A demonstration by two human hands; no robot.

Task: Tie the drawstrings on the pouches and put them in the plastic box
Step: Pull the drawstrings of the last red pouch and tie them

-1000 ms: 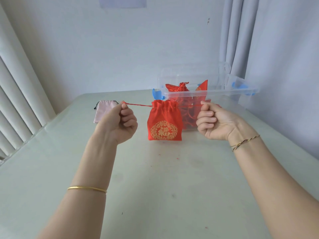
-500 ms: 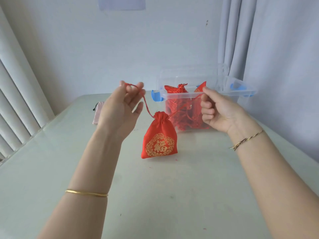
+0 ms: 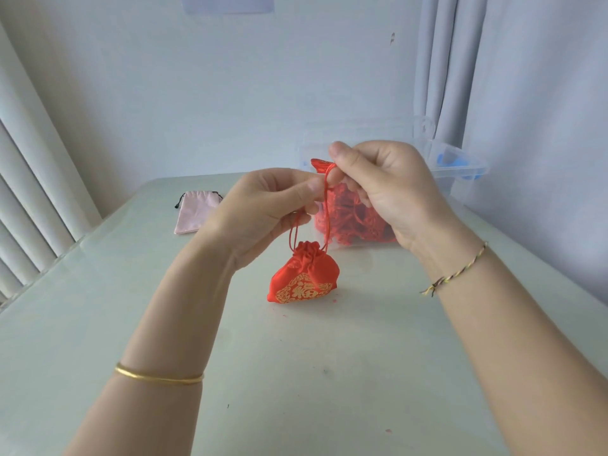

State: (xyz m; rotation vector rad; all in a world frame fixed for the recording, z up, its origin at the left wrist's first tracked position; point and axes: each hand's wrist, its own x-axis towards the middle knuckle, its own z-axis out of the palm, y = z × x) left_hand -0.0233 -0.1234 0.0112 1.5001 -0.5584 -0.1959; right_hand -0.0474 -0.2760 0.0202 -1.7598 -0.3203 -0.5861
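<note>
A red pouch point(image 3: 304, 278) with gold embroidery rests on the table, its mouth gathered tight. Two red drawstrings point(image 3: 325, 222) rise from it to my hands, which meet just above it. My left hand point(image 3: 263, 209) pinches one string between thumb and fingers. My right hand point(image 3: 385, 189) pinches the other string at its fingertips. Behind my hands stands the clear plastic box point(image 3: 460, 179), which holds several red pouches point(image 3: 348, 222). A pink pouch point(image 3: 195, 212) with a black cord lies flat at the table's far left.
The pale glass-topped table point(image 3: 296, 373) reaches to a wall at the back. Vertical blinds point(image 3: 29, 199) run along the left edge and a grey curtain point(image 3: 526, 93) hangs at the right. The box has blue latches point(image 3: 455, 161).
My hands were apart, pulling the strings sideways; they have come together above the pouch. The pouch dropped lower and nearer and now slumps on the table.
</note>
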